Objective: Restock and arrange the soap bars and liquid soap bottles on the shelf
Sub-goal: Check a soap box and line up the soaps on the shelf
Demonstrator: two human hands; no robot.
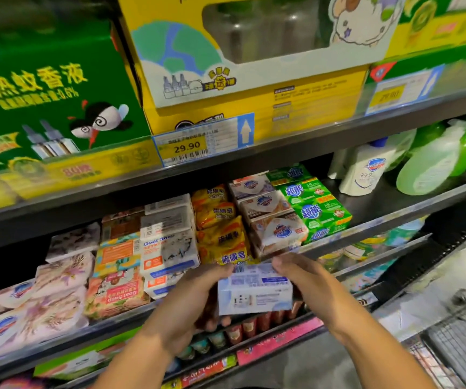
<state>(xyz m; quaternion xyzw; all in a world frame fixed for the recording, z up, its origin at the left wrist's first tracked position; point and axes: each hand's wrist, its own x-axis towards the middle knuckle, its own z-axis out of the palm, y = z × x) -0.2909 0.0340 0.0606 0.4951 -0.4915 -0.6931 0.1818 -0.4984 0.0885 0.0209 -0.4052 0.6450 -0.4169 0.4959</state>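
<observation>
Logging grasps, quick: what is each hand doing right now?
Left hand: grips the pale blue soap box.
Right hand: grips the same box.

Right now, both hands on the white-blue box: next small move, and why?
Probably shift the white-blue box a little left and forward onto the Goat Soap stack. The left hand and right hand grip it in front of the yellow packs, off the shelf. Its white-and-blue print looks closest to that stack, though blur hides its label.
</observation>
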